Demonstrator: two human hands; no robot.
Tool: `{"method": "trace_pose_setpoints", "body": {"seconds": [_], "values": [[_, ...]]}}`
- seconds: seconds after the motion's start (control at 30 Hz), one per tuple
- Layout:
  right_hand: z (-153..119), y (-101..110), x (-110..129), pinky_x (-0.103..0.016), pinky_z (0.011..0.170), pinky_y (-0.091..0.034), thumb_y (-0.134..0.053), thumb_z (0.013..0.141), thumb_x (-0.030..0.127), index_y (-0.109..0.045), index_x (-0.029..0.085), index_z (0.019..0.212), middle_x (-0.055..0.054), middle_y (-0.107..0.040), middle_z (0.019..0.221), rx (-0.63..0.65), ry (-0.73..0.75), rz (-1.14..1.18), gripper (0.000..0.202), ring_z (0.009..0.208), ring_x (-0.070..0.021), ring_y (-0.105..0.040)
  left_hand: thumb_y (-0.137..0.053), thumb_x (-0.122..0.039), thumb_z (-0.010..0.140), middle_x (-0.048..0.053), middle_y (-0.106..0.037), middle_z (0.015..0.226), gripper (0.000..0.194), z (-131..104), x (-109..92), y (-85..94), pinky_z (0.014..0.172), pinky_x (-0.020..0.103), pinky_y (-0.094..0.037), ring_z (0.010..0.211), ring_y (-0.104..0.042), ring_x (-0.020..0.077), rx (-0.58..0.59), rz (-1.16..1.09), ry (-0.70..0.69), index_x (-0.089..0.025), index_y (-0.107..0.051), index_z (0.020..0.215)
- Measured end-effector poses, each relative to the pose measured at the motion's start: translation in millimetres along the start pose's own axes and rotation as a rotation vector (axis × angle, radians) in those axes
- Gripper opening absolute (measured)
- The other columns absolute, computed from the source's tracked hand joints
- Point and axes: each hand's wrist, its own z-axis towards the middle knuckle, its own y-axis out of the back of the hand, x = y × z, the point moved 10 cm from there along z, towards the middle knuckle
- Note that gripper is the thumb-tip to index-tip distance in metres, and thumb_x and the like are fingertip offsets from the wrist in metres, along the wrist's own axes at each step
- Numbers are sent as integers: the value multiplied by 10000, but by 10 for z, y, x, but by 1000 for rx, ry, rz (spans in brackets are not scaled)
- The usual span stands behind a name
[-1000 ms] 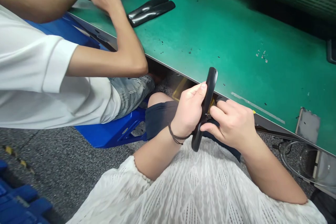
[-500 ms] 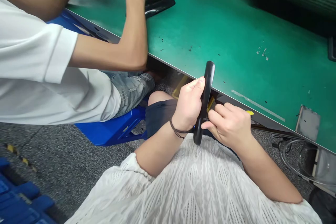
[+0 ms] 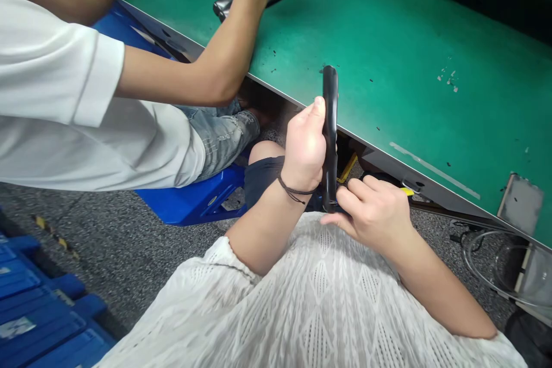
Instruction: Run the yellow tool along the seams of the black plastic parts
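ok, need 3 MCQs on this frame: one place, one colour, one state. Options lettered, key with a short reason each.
1. Where is the long black part that the wearer holds?
A. Flat on the bench
B. Upright between both hands, above the lap at the bench edge
C. On the floor

2. What colour is the bench top?
A. Green
B. Grey
C. Yellow

3. How does the left hand stand to the part?
A. Open, away from it
B. Flat on the bench
C. Closed around its middle

Key:
1 B: the part stands on end, with the left hand at its middle and the right hand at its lower end.
2 A: the mat is green all over.
3 C: thumb and fingers wrap the part.
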Motion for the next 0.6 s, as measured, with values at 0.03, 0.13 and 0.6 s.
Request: {"method": "trace_pose_setpoints", "body": {"seconds": [0.03,0.13,0.6], "values": [[0,2,3,-346,604,-231,-478,1055,653,-591,210,754,-3,-508,687,-2,2,-14,548,657,-181,-375,-642,-610,966,-54,-438,539,442,13,-15,14,448,243,-274,450,-369,85,-2,3,-22,-207,-747,1113],[-6,-1,11,-344,602,-230,-501,1066,601,-582,213,750,0,-499,682,-13,15,-49,507,654,-181,-364,-609,-611,986,-53,-444,538,454,48,-23,65,439,245,-265,443,-367,86,-19,-14,-53,-195,-743,1113],[-224,-342,-358,-311,571,-334,-483,1044,206,-607,141,1258,-69,-605,904,20,-283,13,256,791,-201,-531,-501,-483,1074,-80,-364,554,357,248,-30,399,408,210,-279,412,-330,69,-181,-253,65,-177,-679,1026]]}}
